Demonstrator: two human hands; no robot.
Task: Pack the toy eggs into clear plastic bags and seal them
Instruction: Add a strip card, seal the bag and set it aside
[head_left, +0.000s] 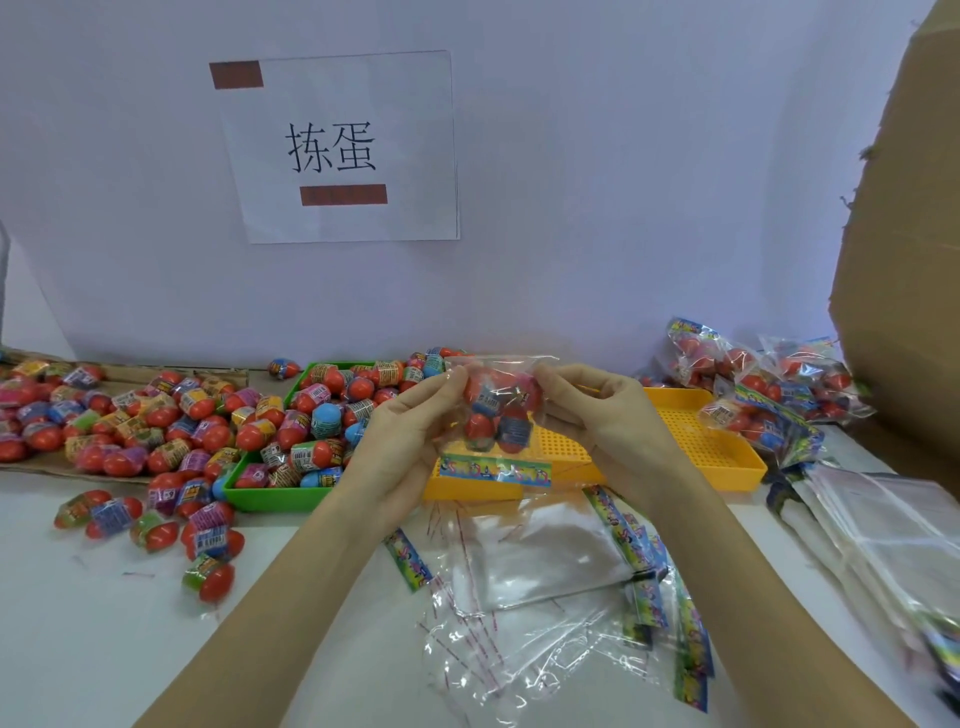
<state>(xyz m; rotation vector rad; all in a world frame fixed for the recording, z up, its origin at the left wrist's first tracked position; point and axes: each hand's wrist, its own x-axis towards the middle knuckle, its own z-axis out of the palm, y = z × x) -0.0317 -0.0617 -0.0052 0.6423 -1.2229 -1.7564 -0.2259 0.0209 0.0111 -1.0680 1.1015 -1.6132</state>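
Nearest you, empty clear bags (540, 566) lay on the bench (104, 649), not yet filled. Between your hands hung a filled bag (496, 410): your left hand (410, 441) pinched its top at 9 o'clock, your right hand (597, 415) at 3 o'clock, the seal apparently unfinished. Farther, loose toy eggs (171, 415) lay at 10 o'clock and packed bags (769, 384) at 2 o'clock.

Both hands — L (410, 431), R (597, 415) — pinching egg-filled bag (498, 410) above yellow tray (727, 467)
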